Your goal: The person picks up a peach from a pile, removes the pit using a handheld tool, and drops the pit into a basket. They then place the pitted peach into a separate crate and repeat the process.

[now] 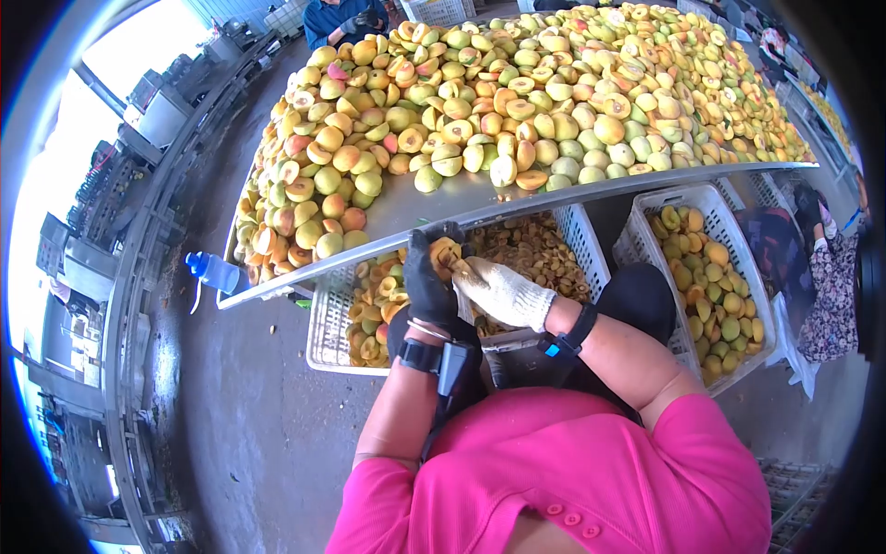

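My left hand [430, 282], in a black glove, is closed around a cut yellow peach [445, 251] just below the table's near edge. Against that fruit press the fingers of my right hand [506, 294], which wears a white knitted glove. They are curled together, and whatever they may grip is hidden. Beneath my hands, a white crate [325, 325] on the left holds peach halves [371, 319]. Brown pits and scraps [535, 247] fill a crate in the middle, partly covered by my right hand.
A metal table [443, 210] bears a large heap of whole and halved peaches [554, 102]. At its left corner is a blue bottle [214, 270]. On the right stands a crate [688, 197] of peaches. A person [337, 20] is across the table; another person [835, 286] sits at right.
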### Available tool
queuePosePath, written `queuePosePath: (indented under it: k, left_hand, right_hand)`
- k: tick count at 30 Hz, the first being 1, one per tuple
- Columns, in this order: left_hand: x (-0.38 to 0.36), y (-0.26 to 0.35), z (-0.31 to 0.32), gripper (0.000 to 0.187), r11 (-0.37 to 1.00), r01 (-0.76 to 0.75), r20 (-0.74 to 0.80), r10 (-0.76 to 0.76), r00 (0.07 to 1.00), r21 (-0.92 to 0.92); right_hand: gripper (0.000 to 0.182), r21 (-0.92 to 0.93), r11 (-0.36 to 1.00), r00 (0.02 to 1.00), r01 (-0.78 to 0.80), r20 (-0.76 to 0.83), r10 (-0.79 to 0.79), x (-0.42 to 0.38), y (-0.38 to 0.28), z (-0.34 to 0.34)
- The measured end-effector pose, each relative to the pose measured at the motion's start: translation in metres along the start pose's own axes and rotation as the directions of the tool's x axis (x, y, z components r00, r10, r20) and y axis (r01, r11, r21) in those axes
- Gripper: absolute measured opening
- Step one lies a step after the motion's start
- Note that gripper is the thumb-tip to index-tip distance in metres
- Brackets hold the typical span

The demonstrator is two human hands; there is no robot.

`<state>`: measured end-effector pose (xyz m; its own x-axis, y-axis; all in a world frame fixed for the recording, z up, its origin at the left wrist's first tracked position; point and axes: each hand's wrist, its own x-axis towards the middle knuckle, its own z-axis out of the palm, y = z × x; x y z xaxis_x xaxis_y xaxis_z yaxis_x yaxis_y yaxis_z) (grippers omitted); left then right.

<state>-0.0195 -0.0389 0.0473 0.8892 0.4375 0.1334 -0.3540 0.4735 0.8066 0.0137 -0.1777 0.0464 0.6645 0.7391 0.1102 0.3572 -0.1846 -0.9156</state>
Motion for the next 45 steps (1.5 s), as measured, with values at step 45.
queuePosePath:
  k: [45]
  left_hand:
    - [0.034,0.065,-0.077,0.037,0.560,-0.090,-0.039,0.215,0.976,0.823]
  right_hand:
    - [0.034,0.926,-0.146,0.847,-0.349,0.378,0.374,-0.031,0.040,-0.038]
